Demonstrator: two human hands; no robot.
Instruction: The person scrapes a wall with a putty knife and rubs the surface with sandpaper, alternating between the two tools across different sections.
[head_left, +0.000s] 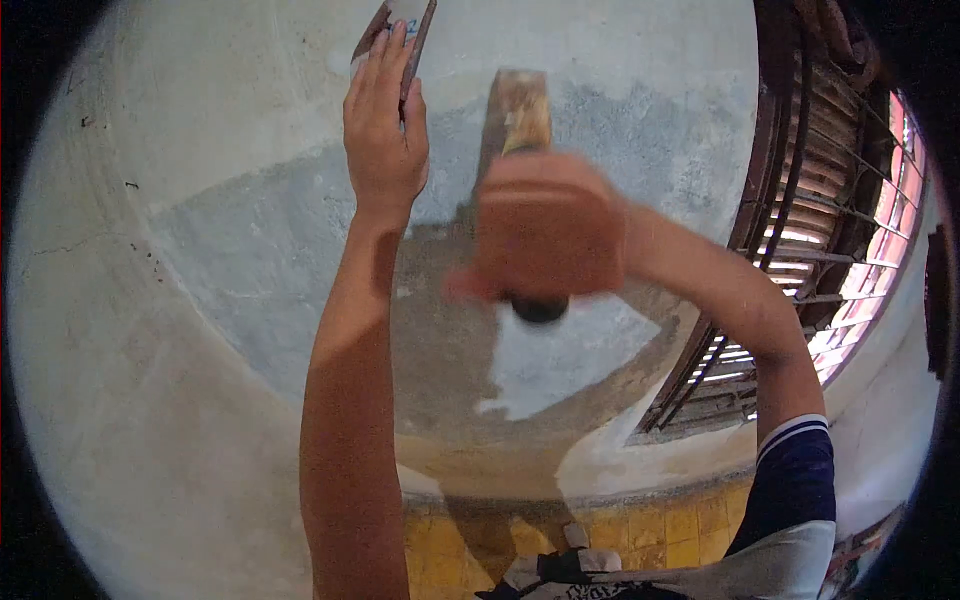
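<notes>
My left hand reaches up along the wall, fingers together and extended on a flat, dark-edged board; whether it grips the board or only presses on it is hard to tell. Blurred by motion, my right hand is closed round a tool with a dark rounded end below the fist and a worn, light brown blade or block above it. Behind both hands the wall has a grey patch, with a lighter area under the right hand.
A barred, slatted window stands at the right. Yellow floor tiles show along the bottom, beyond my shirt. Shadows of my arms and body fall on the wall and floor.
</notes>
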